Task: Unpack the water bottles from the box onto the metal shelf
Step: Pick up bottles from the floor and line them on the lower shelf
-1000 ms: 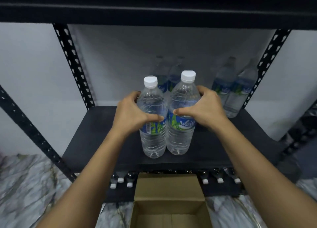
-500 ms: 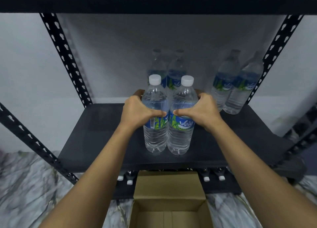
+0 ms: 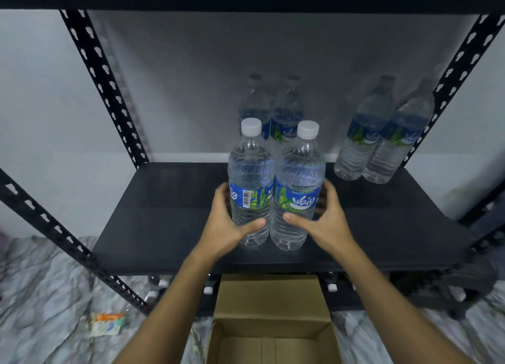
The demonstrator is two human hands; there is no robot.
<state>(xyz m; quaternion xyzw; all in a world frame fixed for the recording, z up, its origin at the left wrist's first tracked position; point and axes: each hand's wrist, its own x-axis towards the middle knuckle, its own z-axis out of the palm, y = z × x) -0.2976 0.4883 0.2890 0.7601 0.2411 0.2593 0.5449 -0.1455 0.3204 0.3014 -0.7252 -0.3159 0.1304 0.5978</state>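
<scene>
Ok, status from the head cam: two water bottles stand upright at the front centre of the metal shelf, side by side and touching.

- left bottle: white cap, blue/green label with the barcode facing the camera.
- right bottle: white cap, label logo facing the camera.
- left hand: wraps the lower half of the left bottle. Thumb lies across the front below the label, fingers curl round its left side. Gripping.
- right hand: mirror of that on the right bottle. Thumb across the front below the label, fingers curled behind its right side. Gripping.
- both bases look seated on the shelf board; slight motion blur at the thumbs, so I can't tell how tight the hold is.

Other stock on the same board:
- rear centre pair: two bottles directly behind the held ones, close to the wall, partly hidden.
- rear right pair: two bottles touching each other, against the right back upright, well apart from the front two.

Below:
- cardboard box sits on the floor just in front of the shelf, open, far flap up against the shelf edge, between the two forearms.
- white caps of bottles show on the lower level, under the board's front edge.
- small orange and green packet lies on the marble-pattern floor left of the box, near the front left upright. Too blurred to identify.
</scene>
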